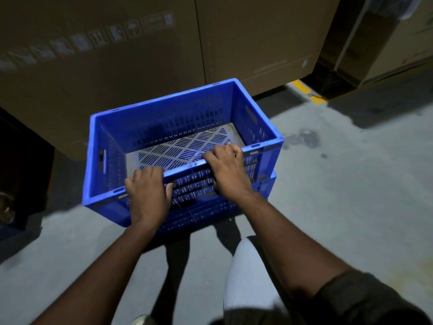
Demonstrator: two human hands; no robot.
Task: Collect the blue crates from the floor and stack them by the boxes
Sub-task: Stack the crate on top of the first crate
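Head camera looks down on a blue crate [185, 137] in the middle of the frame, open side up, its slotted pale floor showing inside. Both hands grasp its near long rim: the left hand [148, 195] sits toward the lower-left corner of that rim with fingers curled over the edge into the crate, and the right hand [226, 168] sits further right with its fingers likewise hooked over the rim. Beneath this crate a second blue crate [210, 212] shows along the near and right sides, the upper one sitting on or just above it; whether they are fully seated together cannot be told.

Large cardboard boxes [117, 55] fill the upper half of the frame, directly behind the crates and very near them. Grey concrete floor [339, 184] spreads across the right and bottom, with a yellow painted mark [309, 91] at the upper right by the boxes' corner. A pale trouser leg [248, 273] shows at the lower centre.
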